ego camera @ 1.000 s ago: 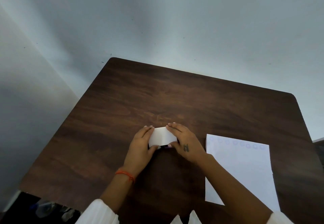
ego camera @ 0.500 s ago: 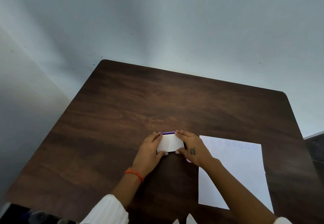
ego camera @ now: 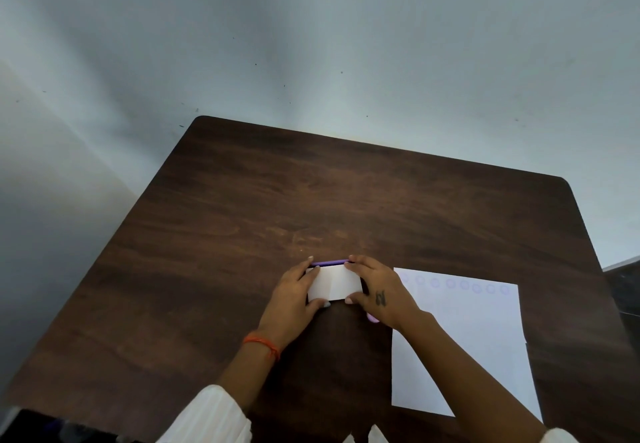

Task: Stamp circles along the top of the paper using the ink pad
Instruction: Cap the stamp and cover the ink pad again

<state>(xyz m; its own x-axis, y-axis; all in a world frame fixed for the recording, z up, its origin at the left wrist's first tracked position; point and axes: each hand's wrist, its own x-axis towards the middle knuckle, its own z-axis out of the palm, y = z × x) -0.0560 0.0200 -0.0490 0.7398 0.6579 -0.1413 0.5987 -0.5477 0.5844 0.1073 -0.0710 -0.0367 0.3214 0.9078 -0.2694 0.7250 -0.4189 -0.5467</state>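
— How many of each on the desk [ego camera: 242, 221]?
— One sheet of paper [ego camera: 485, 356], with eight stamped circles [ego camera: 450, 283] along its top edge, faint ones.
— And the rest?
— One white ink pad [ego camera: 334, 283] with a purple rim, and two hands: left hand [ego camera: 289, 304], right hand [ego camera: 381, 290].

Beneath the hands, the table [ego camera: 242, 234] is dark wood-grain with a slight sheen. The paper [ego camera: 467, 338] right of the right hand [ego camera: 381, 295] is matt white. The left wrist's band [ego camera: 263, 344] looks like orange thread.
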